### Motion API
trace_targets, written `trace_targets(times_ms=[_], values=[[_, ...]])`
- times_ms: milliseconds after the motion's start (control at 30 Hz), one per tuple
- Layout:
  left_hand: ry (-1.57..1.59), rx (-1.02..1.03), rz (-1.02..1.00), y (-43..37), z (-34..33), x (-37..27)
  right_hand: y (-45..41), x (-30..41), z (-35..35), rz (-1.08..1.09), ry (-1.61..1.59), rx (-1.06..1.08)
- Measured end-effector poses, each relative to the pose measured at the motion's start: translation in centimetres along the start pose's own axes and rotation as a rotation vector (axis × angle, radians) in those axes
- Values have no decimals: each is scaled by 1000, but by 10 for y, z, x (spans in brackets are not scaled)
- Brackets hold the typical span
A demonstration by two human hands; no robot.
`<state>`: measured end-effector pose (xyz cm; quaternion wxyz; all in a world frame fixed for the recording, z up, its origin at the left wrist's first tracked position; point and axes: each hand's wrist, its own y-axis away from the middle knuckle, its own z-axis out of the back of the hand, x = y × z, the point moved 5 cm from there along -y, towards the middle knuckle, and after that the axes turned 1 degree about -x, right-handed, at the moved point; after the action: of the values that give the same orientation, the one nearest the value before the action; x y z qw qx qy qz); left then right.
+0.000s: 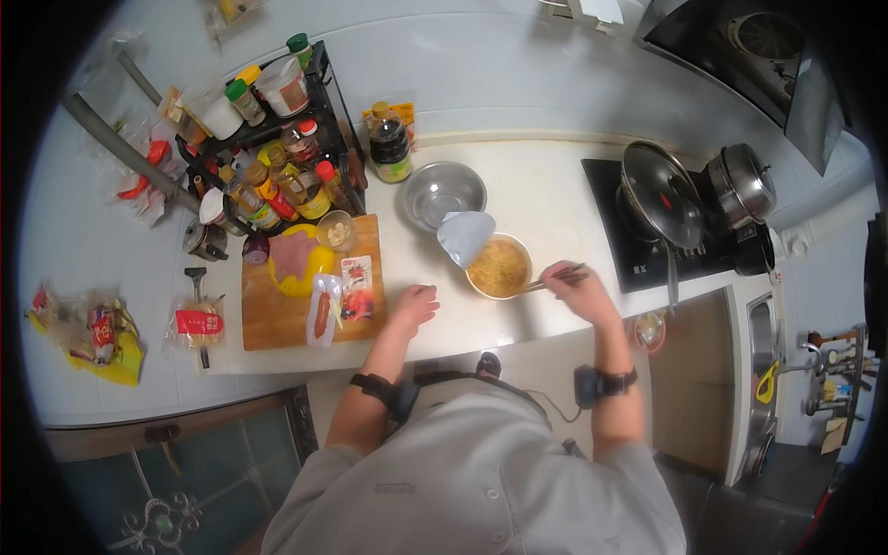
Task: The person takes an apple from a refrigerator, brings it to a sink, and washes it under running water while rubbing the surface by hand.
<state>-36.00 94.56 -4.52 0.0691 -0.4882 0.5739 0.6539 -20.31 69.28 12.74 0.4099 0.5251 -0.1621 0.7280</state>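
Observation:
My right hand (577, 293) is closed around a pair of chopsticks (538, 284), whose tips reach the near right rim of a round cup of instant noodles (498, 268). The cup's peeled-back foil lid (466, 238) sticks up at its left, towards a steel mixing bowl (444, 195). My left hand (415, 305) is held over the counter's near edge, between the cup and the wooden cutting board (277, 322), fingers a little curled and holding nothing. On the board lie a sausage (322, 316) on an opened wrapper, a red-and-white packet (357, 288) and pink sliced meat (293, 255) on a yellow plate.
A small bowl of garlic cloves (338, 232) and an onion (256, 248) are at the board's far side. Behind stands a black rack (333, 104) of seasoning bottles, beside a dark sauce bottle (390, 146). At right, a lidded pan (661, 198) and steel pot (741, 186) occupy the cooktop (607, 201).

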Motion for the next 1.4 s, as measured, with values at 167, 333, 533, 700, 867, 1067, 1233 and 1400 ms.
trace_targets(times_ms=[167,333,533,700,867,1067,1233,1400], values=[[-5,46,-3,3,-11,-5,-1,-19,-52,207,180,108],[16,-1,-8,6,-2,-4,16,-2,-58,612,392,-51],[20,-13,7,6,2,3,5,-1,-38,653,373,-255],[24,-19,4,9,-1,0,-10,-8,-33,582,355,-322],[8,-17,11,8,-3,2,-29,-33,-42,413,264,-300],[-3,-17,14,6,-5,4,-48,-50,-40,55,95,-191],[-9,6,18,2,-1,7,-38,-32,-28,-64,25,-115],[-10,-23,18,2,3,11,-6,10,8,19,-17,-34]])
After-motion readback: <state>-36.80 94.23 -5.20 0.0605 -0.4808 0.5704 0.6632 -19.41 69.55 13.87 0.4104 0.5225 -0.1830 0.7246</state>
